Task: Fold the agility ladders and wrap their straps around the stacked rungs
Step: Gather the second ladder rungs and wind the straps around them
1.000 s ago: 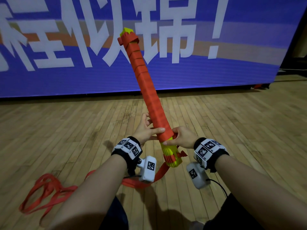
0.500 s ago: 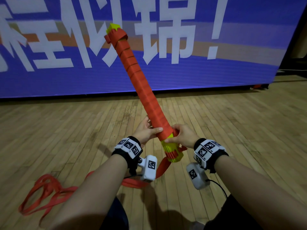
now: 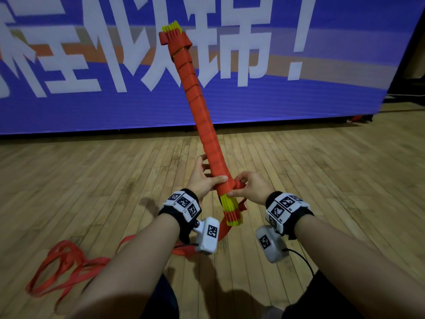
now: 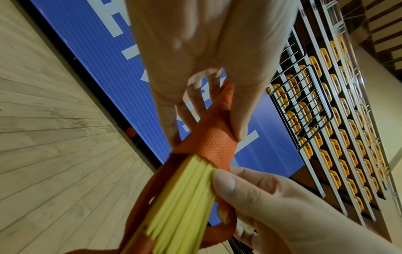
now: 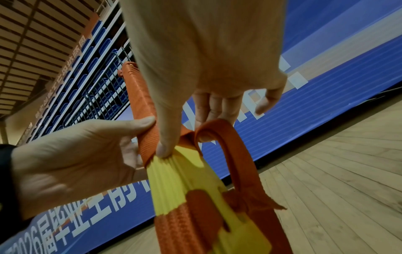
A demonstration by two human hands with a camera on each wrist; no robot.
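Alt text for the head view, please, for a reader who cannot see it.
Two hands hold a tilted bundle of yellow rungs, almost fully wound in red strap: the left hand grips the wrapped part, the right hand pinches a strap loop beside it. Loose strap trails onto the wooden floor before a blue banner.

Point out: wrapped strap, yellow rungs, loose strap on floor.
wrapped strap (image 3: pixel 202 118), head view, mid-length of the spiral wrap.
yellow rungs (image 4: pixel 182 197), left wrist view, bare stacked edges below the wrap.
loose strap (image 3: pixel 57 268), head view, loops lying on the floor.
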